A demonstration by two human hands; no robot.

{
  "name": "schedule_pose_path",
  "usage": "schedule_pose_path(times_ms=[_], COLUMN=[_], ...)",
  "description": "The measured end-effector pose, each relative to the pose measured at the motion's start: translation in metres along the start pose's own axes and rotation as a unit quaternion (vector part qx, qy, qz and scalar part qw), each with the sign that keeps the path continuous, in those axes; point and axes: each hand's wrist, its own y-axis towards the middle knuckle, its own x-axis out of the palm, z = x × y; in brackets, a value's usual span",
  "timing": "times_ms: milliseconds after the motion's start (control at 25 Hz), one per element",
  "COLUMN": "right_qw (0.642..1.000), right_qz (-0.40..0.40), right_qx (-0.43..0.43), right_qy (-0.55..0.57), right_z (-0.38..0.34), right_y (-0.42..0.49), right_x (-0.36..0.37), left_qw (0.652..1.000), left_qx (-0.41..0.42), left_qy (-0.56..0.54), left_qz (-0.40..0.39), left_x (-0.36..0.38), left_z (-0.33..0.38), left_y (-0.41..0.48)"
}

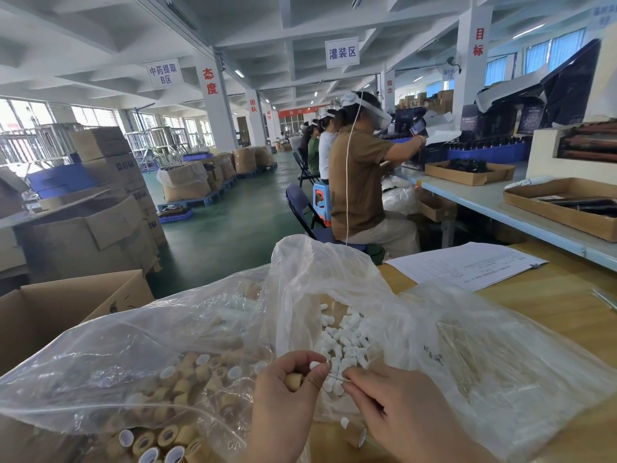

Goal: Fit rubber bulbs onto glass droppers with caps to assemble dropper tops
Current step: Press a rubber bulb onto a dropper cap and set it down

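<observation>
Left hand (pixel 287 399): at 6 o'clock of the view. Its fingers are curled round a tan cap (pixel 293 381) and a white rubber bulb (pixel 315 365). The cap faces 3 o'clock, probably so that the tube can enter straight.
Right hand (pixel 400 406): at 5 o'clock. Thumb and forefinger pinch a glass dropper tube (pixel 337 376), whose far end meets the left hand's cap. This looks like the joining step.
White-tipped tan piece (pixel 354 432): under the right palm. Whether it is held or simply lying there cannot be told.
Bag of caps (pixel 150 379): clear plastic, at 8 o'clock, lying slack beside the left hand for easy picking.
Bag of bulbs (pixel 344 332): at 12 o'clock from the hands, its mouth open toward the person.
Bag of glass tubes (pixel 474 349): at 3 o'clock from the hands. The contents are faint.
Printed sheet (pixel 464 265): at 2 o'clock on the wooden table (pixel 551 295). The text is too small to read.
Cardboard box (pixel 66 312): at 9 o'clock, flaps open.
Hanging sign (pixel 342 52): at 12 o'clock, reads "灌装区".
Second sign (pixel 163 74): at 10 o'clock, reads "中药提取B区".
Pillar lettering (pixel 209 82): red "态度"; another pillar at 1 o'clock bears "目标".
</observation>
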Motion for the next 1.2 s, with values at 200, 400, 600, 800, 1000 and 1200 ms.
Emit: schedule_pose_path(times_ms=[200,400,600,800,1000,1200], right_qw=[1.0,1.0,0.995,0.98,0.962,0.947], right_qz=[0.017,0.002,-0.051,-0.088,-0.089,-0.061], right_qx=[0.001,0.004,0.047,0.109,0.142,0.15], right_qy=[-0.011,0.003,0.075,0.138,0.216,0.278], right_z=[0.002,0.0,-0.009,-0.002,-0.007,-0.004], right_y=[-0.002,-0.001,-0.002,-0.005,0.002,0.002], right_x=[0.007,0.004,0.001,0.006,0.0,-0.006], left_qw=[1.0,1.0,1.0,1.0,0.999,0.969], left_qx=[-0.003,-0.012,-0.022,-0.023,-0.023,-0.094], left_qy=[-0.004,-0.011,-0.015,0.004,-0.043,-0.227], left_qz=[0.001,-0.008,-0.011,-0.022,-0.012,0.04], left_x=[0.0,-0.001,-0.001,0.001,0.003,0.001], left_z=[-0.002,-0.002,0.0,-0.002,0.0,-0.001], left_y=[0.002,0.001,0.0,0.0,0.001,0.003])
